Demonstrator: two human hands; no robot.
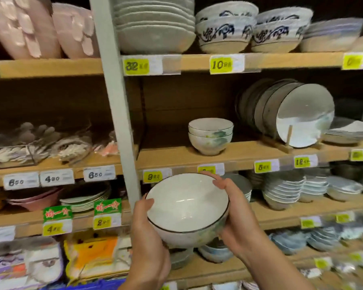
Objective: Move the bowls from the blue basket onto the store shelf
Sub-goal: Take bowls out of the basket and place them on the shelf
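The left hand (149, 225) and right hand (233, 210) each keep a grip round one white bowl (187, 206), in the air below the shelf (239, 158). Two stacked bowls (210, 135) sit there. The blue basket (101, 286) hides its contents.

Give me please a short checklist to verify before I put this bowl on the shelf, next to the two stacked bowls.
1. Grip: left hand and right hand hold the held bowl at opposite sides: ok.
2. Target: stacked bowls stand upright on the middle shelf: ok.
3. Free place: bare board left of the stack: ok.
4. Headroom above the stack, under the upper shelf: looks ok.
5. Upright plates stand right of the stack, apart from it: ok.
6. Load: a second dark line runs below the rim; one bowl or two nested: cannot tell.
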